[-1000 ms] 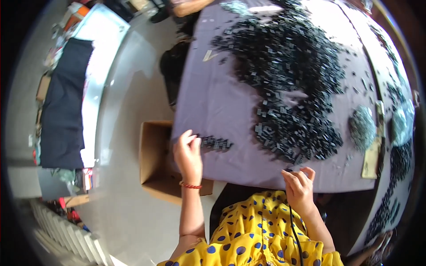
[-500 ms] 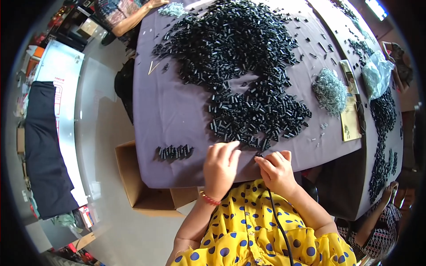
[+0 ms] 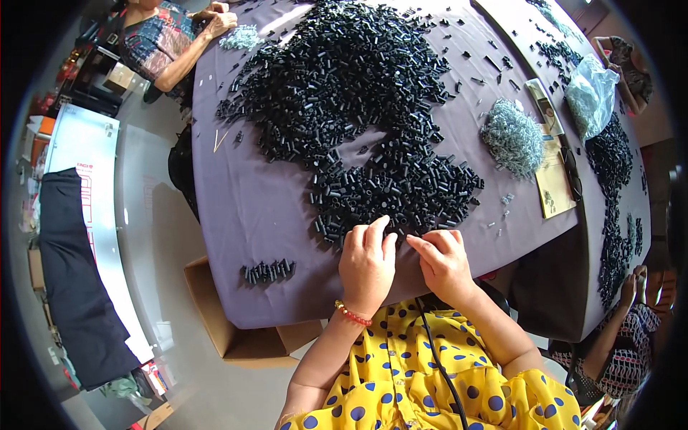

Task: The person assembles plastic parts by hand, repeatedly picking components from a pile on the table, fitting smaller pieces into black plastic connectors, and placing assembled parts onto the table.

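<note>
At the near edge of a large pile of small black tubes (image 3: 344, 86), my left hand (image 3: 367, 269) bends its fingers, with thumb and index finger close around something I cannot make out. A red bead bracelet (image 3: 352, 314) circles that wrist. Just to the right, my right hand (image 3: 446, 266) pinches thumb and index finger together, its fingertips pointing at the left hand's. Whatever lies in this pinch is too small to tell. Apart from the pile, a small group of black tubes (image 3: 267, 272) lies on the left of the purple-grey cloth (image 3: 247, 208).
A heap of small clear pieces (image 3: 512, 137) lies at the right, beside a yellow card (image 3: 555, 179) and dark glasses (image 3: 571, 174). An open cardboard box (image 3: 251, 344) stands below the table's left corner. Other people sit around; one person's hands (image 3: 218, 20) work at the far left.
The view has shifted, so table and pile appear farther left. My hands have moved right relative to the pile, and my left fingers have reached farther forward, against its edge.
</note>
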The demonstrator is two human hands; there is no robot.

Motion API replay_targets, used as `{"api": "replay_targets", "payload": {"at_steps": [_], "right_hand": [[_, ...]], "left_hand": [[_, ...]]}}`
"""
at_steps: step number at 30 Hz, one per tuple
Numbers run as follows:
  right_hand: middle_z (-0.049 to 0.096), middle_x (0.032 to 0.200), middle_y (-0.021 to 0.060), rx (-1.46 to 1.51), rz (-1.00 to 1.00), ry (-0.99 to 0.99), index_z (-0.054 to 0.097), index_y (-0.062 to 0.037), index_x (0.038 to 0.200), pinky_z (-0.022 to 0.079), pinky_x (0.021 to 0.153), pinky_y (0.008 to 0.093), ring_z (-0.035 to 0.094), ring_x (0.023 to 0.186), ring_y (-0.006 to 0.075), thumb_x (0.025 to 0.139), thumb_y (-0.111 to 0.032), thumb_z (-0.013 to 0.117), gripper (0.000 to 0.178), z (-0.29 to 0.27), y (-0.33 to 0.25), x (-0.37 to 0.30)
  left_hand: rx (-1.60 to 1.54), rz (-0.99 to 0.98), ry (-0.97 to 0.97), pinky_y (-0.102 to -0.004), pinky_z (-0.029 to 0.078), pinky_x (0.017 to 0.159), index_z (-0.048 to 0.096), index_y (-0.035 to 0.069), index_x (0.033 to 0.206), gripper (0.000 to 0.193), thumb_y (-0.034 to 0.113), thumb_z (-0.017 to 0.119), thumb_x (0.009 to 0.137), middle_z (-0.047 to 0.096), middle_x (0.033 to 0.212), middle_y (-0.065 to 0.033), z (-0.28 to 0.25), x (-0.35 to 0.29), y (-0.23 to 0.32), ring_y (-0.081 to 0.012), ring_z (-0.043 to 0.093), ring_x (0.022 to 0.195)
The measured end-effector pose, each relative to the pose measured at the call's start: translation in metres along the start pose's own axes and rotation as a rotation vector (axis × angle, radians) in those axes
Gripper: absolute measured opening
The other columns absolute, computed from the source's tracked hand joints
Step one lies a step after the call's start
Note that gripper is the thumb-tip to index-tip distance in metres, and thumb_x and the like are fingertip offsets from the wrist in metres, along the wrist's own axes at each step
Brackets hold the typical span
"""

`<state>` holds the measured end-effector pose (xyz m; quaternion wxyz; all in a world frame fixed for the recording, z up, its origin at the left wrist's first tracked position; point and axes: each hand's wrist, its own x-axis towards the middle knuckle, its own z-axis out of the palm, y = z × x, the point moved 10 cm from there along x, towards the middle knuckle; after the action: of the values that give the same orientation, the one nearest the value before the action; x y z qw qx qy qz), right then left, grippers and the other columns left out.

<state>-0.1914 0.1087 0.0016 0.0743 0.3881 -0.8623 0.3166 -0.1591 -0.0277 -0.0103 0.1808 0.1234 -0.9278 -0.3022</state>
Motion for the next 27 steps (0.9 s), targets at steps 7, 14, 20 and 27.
{"api": "replay_targets", "payload": {"at_steps": [7, 14, 20, 27], "right_hand": [[0.064, 0.094, 0.0068, 0.085, 0.052, 0.056, 0.071, -0.0061, 0.111, 0.048, 0.080, 0.0373, 0.062, 0.086, 0.0242, 0.072, 0.008, 0.068, 0.042, -0.004, 0.010, -0.004], [0.064, 0.094, 0.0063, 0.110, 0.050, 0.048, 0.071, -0.0059, 0.110, 0.047, 0.081, 0.0369, 0.062, 0.086, 0.0239, 0.072, 0.008, 0.067, 0.041, -0.002, 0.013, -0.005], [0.064, 0.093, 0.0064, 0.107, 0.060, 0.051, 0.072, -0.0061, 0.109, 0.047, 0.081, 0.0372, 0.062, 0.086, 0.0240, 0.073, 0.008, 0.067, 0.040, -0.004, 0.012, -0.004], [0.064, 0.093, 0.0066, 0.107, 0.059, 0.061, 0.072, -0.0062, 0.110, 0.048, 0.081, 0.0373, 0.062, 0.085, 0.0243, 0.073, 0.008, 0.067, 0.040, -0.004, 0.012, -0.006]], "left_hand": [[0.073, 0.059, 0.024, -0.0387, 0.053, 0.079, 0.065, 0.009, 0.105, 0.016, 0.014, 0.071, 0.090, 0.060, 0.096, -0.0093, 0.010, 0.027, 0.014, -0.0290, 0.061, 0.089], [0.137, 0.086, -0.073, -0.0389, 0.052, 0.083, 0.063, 0.008, 0.100, 0.015, 0.015, 0.071, 0.089, 0.060, 0.095, -0.0089, 0.019, 0.030, 0.012, -0.0292, 0.060, 0.091], [0.143, 0.090, -0.099, -0.0387, 0.052, 0.084, 0.064, 0.008, 0.101, 0.017, 0.016, 0.072, 0.089, 0.061, 0.097, -0.0096, 0.019, 0.035, 0.013, -0.0290, 0.061, 0.093], [0.111, 0.124, -0.050, -0.0386, 0.053, 0.081, 0.065, 0.008, 0.100, 0.012, 0.014, 0.071, 0.091, 0.060, 0.095, -0.0089, 0.009, 0.027, 0.010, -0.0287, 0.061, 0.091]]}}
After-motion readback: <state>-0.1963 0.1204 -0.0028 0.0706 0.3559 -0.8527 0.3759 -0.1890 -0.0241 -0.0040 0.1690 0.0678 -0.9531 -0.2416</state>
